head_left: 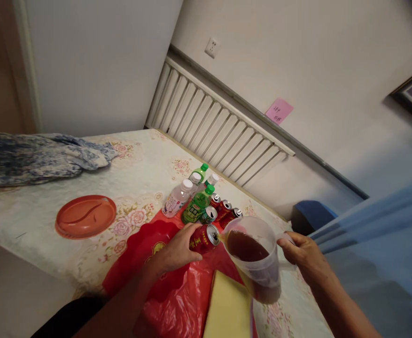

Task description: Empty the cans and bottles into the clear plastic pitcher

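My left hand (177, 251) is wrapped round a red drink can (206, 237) that is tipped on its side, its mouth over the rim of a clear plastic jug (257, 258). A thin stream runs from the can into the jug, which holds brown liquid. My right hand (302, 256) grips the jug's handle and keeps it tilted towards the can. Both are above a red plastic bag (167, 291) on the table.
Behind the can stand several bottles (191, 197) and cans (223, 209). An orange-red plate (86, 216) lies to the left on the floral tablecloth (138, 173). A yellow flat object (227, 310) lies near me. Blue patterned cloth (33, 159) is heaped at the far left.
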Tool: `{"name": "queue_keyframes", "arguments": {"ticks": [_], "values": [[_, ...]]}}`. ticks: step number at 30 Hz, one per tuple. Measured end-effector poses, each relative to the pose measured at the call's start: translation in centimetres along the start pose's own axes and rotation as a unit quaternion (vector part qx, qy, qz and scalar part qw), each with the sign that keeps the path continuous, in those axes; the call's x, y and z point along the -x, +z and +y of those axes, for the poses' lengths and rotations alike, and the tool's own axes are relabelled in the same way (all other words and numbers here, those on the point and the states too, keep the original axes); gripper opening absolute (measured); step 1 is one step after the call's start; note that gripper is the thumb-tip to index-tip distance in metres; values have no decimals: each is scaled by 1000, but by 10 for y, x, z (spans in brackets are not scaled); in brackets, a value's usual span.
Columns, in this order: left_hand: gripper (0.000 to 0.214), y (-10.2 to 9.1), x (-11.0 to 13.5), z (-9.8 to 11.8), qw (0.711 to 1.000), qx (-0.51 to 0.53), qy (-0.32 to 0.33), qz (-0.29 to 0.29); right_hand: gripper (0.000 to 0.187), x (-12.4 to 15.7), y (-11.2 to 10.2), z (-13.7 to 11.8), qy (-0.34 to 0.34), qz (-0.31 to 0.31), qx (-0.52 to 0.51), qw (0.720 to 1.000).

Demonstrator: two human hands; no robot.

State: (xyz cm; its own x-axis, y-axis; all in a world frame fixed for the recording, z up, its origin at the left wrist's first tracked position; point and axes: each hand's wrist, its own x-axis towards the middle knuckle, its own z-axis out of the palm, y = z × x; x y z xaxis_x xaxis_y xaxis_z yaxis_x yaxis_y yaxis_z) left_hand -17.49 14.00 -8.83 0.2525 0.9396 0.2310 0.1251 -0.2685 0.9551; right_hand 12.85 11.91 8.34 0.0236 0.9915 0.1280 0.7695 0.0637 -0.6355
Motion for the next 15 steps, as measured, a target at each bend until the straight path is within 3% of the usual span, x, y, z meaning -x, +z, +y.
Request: {"name": "queue_keyframes", "arguments": {"ticks": [9, 15], "values": [[79, 1, -1, -2, 1000, 3, 8, 1, 52, 1, 4, -2, 10, 7, -12, 1000], [79, -1, 0, 3, 1000, 11, -12, 5, 50, 4, 15, 16, 20, 14, -71, 997]]}}
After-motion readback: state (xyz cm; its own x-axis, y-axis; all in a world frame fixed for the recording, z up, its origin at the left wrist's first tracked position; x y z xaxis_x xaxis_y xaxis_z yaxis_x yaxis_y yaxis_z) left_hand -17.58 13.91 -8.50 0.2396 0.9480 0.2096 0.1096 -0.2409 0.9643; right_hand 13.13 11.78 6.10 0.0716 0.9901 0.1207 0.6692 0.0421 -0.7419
